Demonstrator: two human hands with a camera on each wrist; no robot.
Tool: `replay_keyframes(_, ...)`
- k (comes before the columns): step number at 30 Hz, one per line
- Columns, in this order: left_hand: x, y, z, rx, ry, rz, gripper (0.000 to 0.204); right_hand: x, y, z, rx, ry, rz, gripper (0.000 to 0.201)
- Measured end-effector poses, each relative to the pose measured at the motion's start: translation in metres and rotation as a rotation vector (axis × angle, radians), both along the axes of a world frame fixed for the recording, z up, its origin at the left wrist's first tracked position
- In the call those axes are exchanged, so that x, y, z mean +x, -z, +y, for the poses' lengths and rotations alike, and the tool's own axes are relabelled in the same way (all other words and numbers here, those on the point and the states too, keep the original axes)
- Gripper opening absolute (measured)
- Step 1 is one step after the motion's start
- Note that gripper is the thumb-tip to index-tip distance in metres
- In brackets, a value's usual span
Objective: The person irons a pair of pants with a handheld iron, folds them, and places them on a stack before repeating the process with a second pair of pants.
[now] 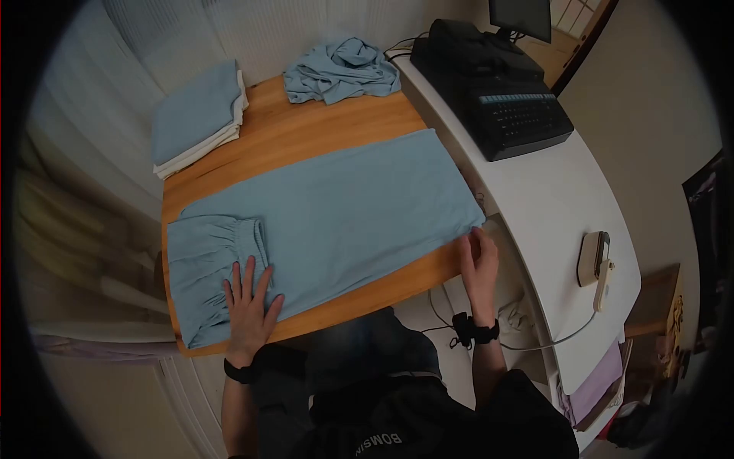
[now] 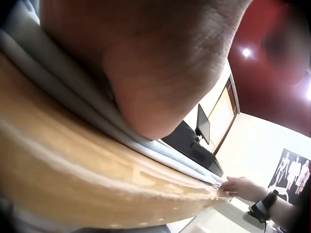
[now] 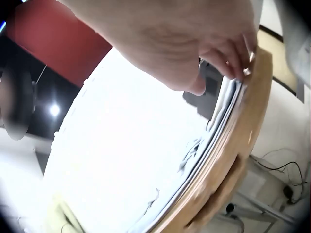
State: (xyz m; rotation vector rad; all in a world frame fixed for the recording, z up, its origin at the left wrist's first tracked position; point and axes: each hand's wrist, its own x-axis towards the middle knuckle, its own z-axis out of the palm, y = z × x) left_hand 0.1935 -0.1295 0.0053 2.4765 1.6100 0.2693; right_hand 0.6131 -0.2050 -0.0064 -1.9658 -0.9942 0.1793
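A light blue garment lies flat on a wooden table, its left end folded over into a gathered section with an elastic band. My left hand rests on that gathered section, palm down with fingers spread. The left wrist view shows the heel of this hand close up, over the cloth at the table edge. At the garment's lower right corner is my right hand, fingertips touching the cloth edge. In the right wrist view, its fingers bend down onto the layered edge while the thumb stands apart.
A folded blue and white stack sits at the back left of the wooden table. Near it lies a crumpled blue cloth. On the right, a white counter holds a black machine with keys and a small corded device.
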Motion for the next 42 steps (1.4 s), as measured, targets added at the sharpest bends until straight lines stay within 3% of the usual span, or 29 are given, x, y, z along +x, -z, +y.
replay_keyframes(2,-0.006,0.002,-0.001,0.003,-0.003,0.004,0.057,0.035,0.013,0.007,0.086,0.054,0.264,0.047)
replay_keyframes(3,-0.009,0.003,-0.001,-0.001,-0.020,0.004,0.057,0.049,0.013,0.011,0.096,0.058,0.266,0.047)
replay_keyframes(6,-0.030,0.004,-0.001,0.013,-0.002,-0.001,0.058,0.072,0.002,0.019,-0.181,0.124,0.524,0.063)
replay_keyframes(10,-0.035,0.008,-0.002,0.033,-0.018,0.003,0.058,0.058,0.025,0.022,-0.049,0.039,0.498,0.056)
replay_keyframes(12,-0.029,0.005,-0.003,0.031,-0.026,-0.037,0.058,0.053,0.036,0.018,0.002,0.040,0.197,0.046)
replay_keyframes(13,-0.029,0.004,-0.004,0.029,-0.030,-0.041,0.058,0.051,0.039,0.017,0.000,0.036,0.193,0.046)
replay_keyframes(15,-0.027,0.002,-0.007,0.046,-0.045,-0.039,0.057,0.045,0.037,0.015,0.028,0.061,-0.310,0.039)
replay_keyframes(21,-0.008,-0.010,-0.018,0.081,-0.026,-0.012,0.056,0.037,0.005,0.023,-0.327,0.004,-0.243,0.032)
replay_keyframes(25,0.008,-0.012,-0.019,0.124,0.024,-0.066,0.048,0.034,0.010,0.029,-0.265,0.012,-0.370,0.025)
replay_keyframes(30,0.038,-0.002,-0.029,0.074,0.103,-0.149,0.048,0.027,0.009,0.037,-0.127,0.069,-0.183,0.021)
replay_keyframes(32,0.048,0.009,-0.033,0.011,0.147,-0.218,0.045,0.023,0.003,0.045,-0.050,0.063,0.020,0.022)
replay_keyframes(35,0.052,0.008,-0.037,0.041,0.123,-0.195,0.046,0.029,0.015,0.057,0.046,0.061,0.002,0.028)
replay_keyframes(39,0.053,0.007,-0.042,0.057,0.088,-0.165,0.046,0.039,0.026,0.050,-0.127,0.032,-0.142,0.038)
replay_keyframes(42,0.057,0.010,-0.047,0.086,0.057,-0.175,0.045,0.030,0.006,0.042,-0.265,0.053,0.020,0.046)
